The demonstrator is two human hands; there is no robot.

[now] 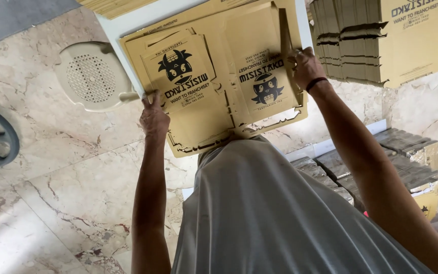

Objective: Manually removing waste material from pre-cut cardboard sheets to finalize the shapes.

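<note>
Left hand [154, 115] laid flat on the left edge of a flat die-cut cardboard sheet [214, 101], fingers together and pressed down on it. Right hand [304, 66] on the sheet's right edge, fingers curled around a folded-up flap [284, 30], thumb side hard to make out; dark band on that wrist. Sheet printed with black cartoon figures, lying on top of more brown sheets on a white table [128, 25], just in front of the grey-shirted body. Round cream plastic stool [93, 76] just left of the table on a marble floor [67, 193]. Tall stack of folded cardboard [381, 40] at upper right, well apart from the hands. Bundles of flat cardboard [411, 162] low on the right.
</note>
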